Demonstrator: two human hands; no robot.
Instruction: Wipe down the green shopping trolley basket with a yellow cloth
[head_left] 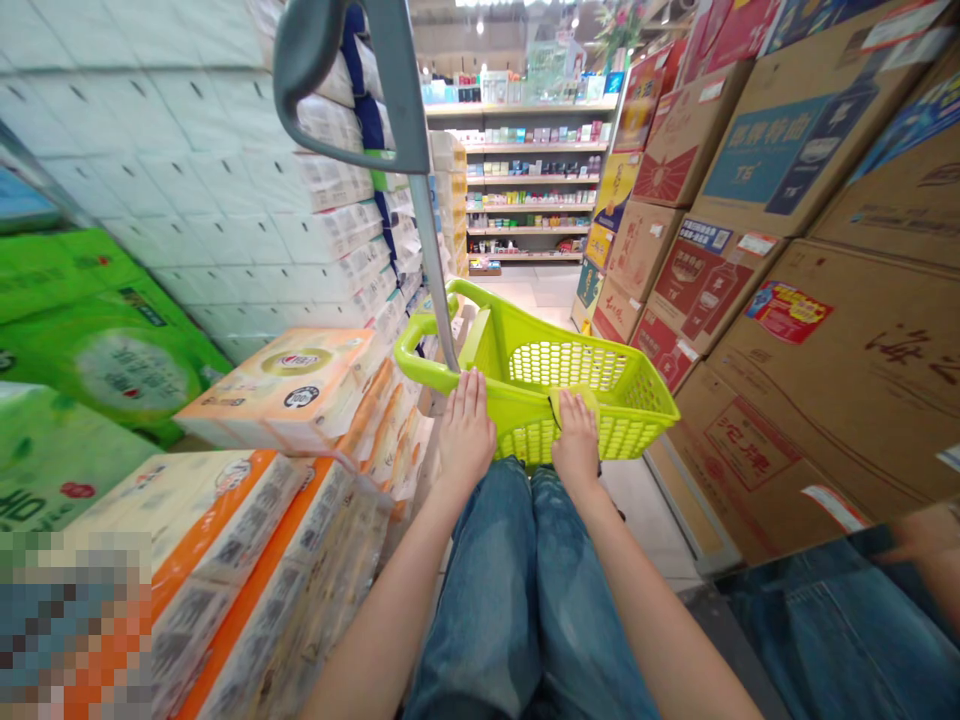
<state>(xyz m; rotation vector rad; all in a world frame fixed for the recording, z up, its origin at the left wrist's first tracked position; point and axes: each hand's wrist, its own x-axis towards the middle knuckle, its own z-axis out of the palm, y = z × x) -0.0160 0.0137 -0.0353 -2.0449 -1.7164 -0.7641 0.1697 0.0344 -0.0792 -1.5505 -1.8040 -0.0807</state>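
Note:
A lime-green rolling shopping basket (510, 400) stands in front of my knees, with a grey pull handle (412, 120) rising from its left end on a metal pole. My left hand (469, 420) lies on its near side, fingers stretched out and close together, beside the foot of the pole. Further right, my right hand (576, 440) is at the near rim, with its fingers bent over a pale yellow-green piece (586, 396) that looks soft. A dark strip or cord shows beside those fingers. What the piece is, I cannot make out.
Tissue packs (285, 380) are stacked on the left, with green packages (112, 340) behind. Stacked cartons (847, 390) line the right side. Shelves of small goods (532, 180) stand at the aisle's far end. Another person's jeans (847, 630) show at lower right.

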